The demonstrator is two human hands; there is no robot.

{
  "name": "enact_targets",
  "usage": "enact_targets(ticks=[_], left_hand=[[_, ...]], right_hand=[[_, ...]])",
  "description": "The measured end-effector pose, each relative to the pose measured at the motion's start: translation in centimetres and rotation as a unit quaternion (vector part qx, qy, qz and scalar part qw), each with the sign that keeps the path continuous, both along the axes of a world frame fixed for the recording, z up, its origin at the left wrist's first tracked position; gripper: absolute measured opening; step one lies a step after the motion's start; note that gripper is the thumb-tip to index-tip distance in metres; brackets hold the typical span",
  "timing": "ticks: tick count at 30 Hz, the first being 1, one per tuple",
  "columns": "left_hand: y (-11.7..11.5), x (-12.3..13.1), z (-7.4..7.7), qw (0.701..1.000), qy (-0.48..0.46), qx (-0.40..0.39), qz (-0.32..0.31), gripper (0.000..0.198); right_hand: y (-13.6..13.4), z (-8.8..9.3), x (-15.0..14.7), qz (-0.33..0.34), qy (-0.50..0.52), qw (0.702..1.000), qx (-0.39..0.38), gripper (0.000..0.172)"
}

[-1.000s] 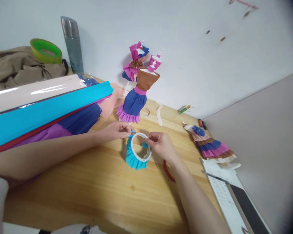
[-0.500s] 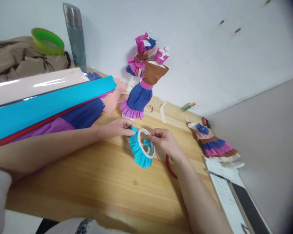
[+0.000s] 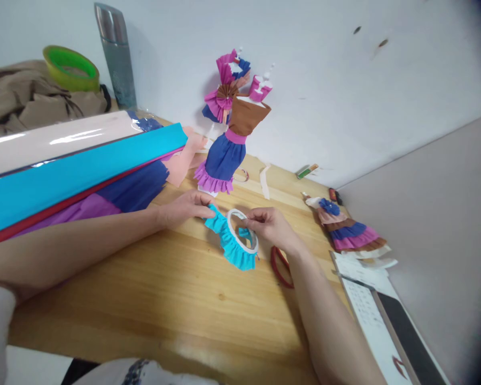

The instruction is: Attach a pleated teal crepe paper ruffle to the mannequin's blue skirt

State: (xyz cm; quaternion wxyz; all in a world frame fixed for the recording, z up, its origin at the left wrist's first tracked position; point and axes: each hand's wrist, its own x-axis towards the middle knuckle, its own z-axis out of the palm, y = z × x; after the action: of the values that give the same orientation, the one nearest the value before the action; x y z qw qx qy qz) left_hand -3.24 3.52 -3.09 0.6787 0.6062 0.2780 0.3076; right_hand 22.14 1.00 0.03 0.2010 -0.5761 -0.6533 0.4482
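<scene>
A white ring (image 3: 242, 231) wrapped with a pleated turquoise crepe-paper ruffle (image 3: 231, 243) is held between both hands just above the wooden table (image 3: 152, 289). My left hand (image 3: 184, 206) pinches the loose end of the ruffle at its left side. My right hand (image 3: 269, 226) grips the ring's right rim with its fingers closed. A standing paper doll dress (image 3: 228, 144) in brown, blue and magenta is just behind my hands.
Rolls of crepe paper (image 3: 76, 171) in turquoise, pink, blue and purple lie at left. Red scissors (image 3: 279, 267) rest under my right wrist. Another paper dress (image 3: 347, 232) lies at right, beside papers (image 3: 369, 315). A steel flask (image 3: 114, 53) and green tape roll (image 3: 70, 67) stand at the back.
The ring has tilted flatter and shifted slightly right. My left hand has pulled the ruffle's end out to the left, stretching the turquoise strip.
</scene>
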Motion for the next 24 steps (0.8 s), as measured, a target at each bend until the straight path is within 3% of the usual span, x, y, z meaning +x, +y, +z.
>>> enact_targets(ticks=[4,14,17,20,24], left_hand=[[0.0,-0.1,0.0,0.999,0.013,0.031,0.011,0.021],[1.1,-1.0,0.5,0.991,0.082,0.092,-0.06,0.021],[1.4,-1.2,0.7,0.97,0.133,0.182,-0.088,0.019],[1.4,-1.1,0.8,0.93,0.186,0.305,-0.082,0.016],[1.1,-0.8,0.7,0.918,0.196,0.342,-0.04,0.016]], right_hand=[[0.2,-0.3,0.4,-0.001,-0.001,1.0,-0.002,0.029],[0.6,-0.2,1.4,0.039,0.005,0.999,-0.029,0.031],[0.6,0.0,1.4,0.051,-0.002,0.998,-0.031,0.032],[0.6,0.1,1.4,0.052,-0.012,0.998,-0.023,0.032],[0.5,0.3,1.2,0.044,-0.032,0.998,-0.016,0.031]])
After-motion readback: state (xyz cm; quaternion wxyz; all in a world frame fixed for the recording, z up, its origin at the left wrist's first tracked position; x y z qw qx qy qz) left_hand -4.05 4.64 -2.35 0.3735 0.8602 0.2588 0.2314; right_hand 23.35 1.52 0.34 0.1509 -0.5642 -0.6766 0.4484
